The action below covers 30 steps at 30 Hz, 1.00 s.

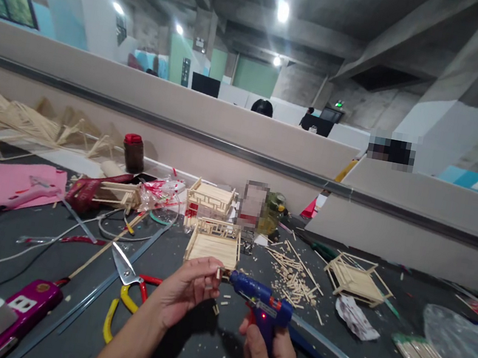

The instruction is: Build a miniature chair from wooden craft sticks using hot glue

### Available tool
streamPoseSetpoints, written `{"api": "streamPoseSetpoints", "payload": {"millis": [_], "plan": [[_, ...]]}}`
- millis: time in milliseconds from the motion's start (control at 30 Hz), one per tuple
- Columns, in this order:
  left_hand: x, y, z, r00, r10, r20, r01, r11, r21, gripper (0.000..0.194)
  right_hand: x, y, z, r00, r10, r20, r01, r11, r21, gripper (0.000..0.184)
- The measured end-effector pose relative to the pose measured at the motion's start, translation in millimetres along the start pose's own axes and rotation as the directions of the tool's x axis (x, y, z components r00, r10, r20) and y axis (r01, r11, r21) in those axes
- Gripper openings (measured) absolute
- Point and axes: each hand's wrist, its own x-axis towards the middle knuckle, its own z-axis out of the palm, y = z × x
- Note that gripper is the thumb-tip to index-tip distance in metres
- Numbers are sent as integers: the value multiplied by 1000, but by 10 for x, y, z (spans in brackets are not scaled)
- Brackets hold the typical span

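My right hand (270, 357) is wrapped round the grip of a blue glue gun (264, 299), its small red light lit and a clear glue stick (347, 352) trailing from its back. Between thumb and forefinger, my left hand (187, 287) pinches a short wooden stick piece (218, 273), close to the gun's nozzle. Just behind both hands stands a small slatted wooden model (212, 248) with railings. Several cut stick bits (224, 300) lie on the dark table under the hands.
Scissors with red and yellow handles (128, 283) lie left of my left forearm. A purple power strip (11, 318) occupies the front left. Loose sticks (295, 278) are heaped right of centre, near another wooden model (357, 280). A pink glue gun (35, 192) rests on pink paper.
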Motion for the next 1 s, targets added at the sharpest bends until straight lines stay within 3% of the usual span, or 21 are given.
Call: {"api": "streamPoseSetpoints", "payload": {"millis": [1000], "plan": [[32,-17,-30,999,20,27,-20,1000,6,22,-31,-1,18,998,49,-38,-49,999,5,51]]}}
